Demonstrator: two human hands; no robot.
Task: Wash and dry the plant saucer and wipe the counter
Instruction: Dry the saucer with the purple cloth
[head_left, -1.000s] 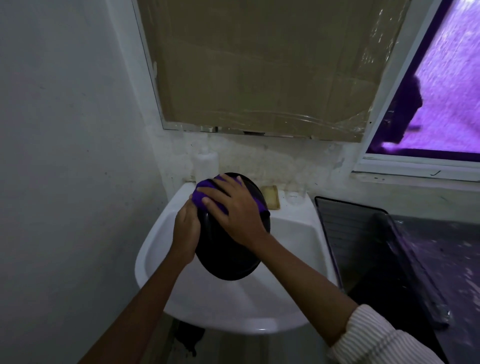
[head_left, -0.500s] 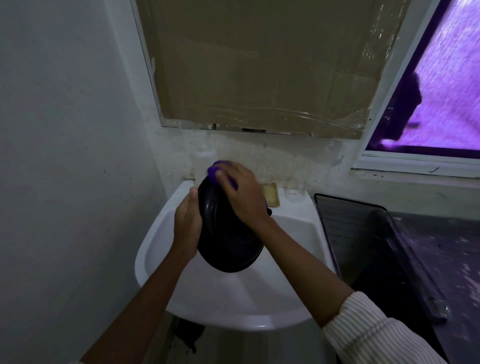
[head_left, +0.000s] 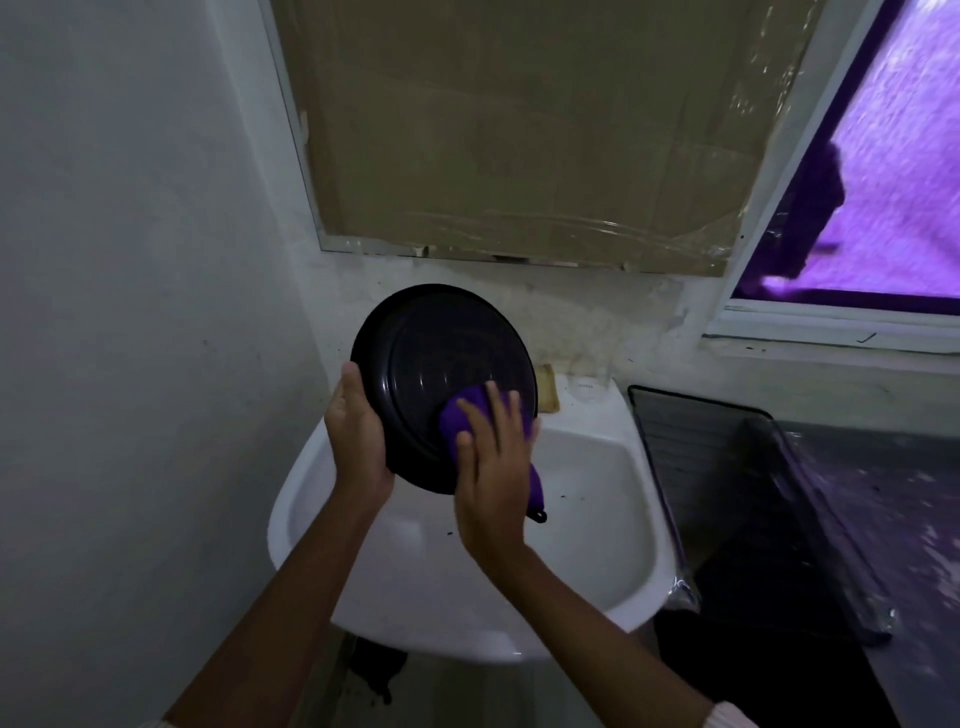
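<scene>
A round black plant saucer (head_left: 441, 364) is held nearly upright above the white sink (head_left: 597, 519), its ridged face turned toward me. My left hand (head_left: 358, 436) grips its lower left rim. My right hand (head_left: 493, 467) presses a purple cloth (head_left: 465, 415) flat against the saucer's lower right part; a tail of the cloth hangs down below the hand. The dark counter (head_left: 893, 519) lies to the right of the sink.
A grey wall stands close on the left. A cardboard-covered mirror (head_left: 519, 130) hangs above the sink. A yellowish sponge (head_left: 548, 395) and a clear glass (head_left: 587, 384) sit on the sink's back ledge. A dark drainer tray (head_left: 701, 467) lies on the counter's left end.
The saucer has been raised and turned so its face points at me. My right hand with the cloth moved from the saucer's top edge down to its lower right part.
</scene>
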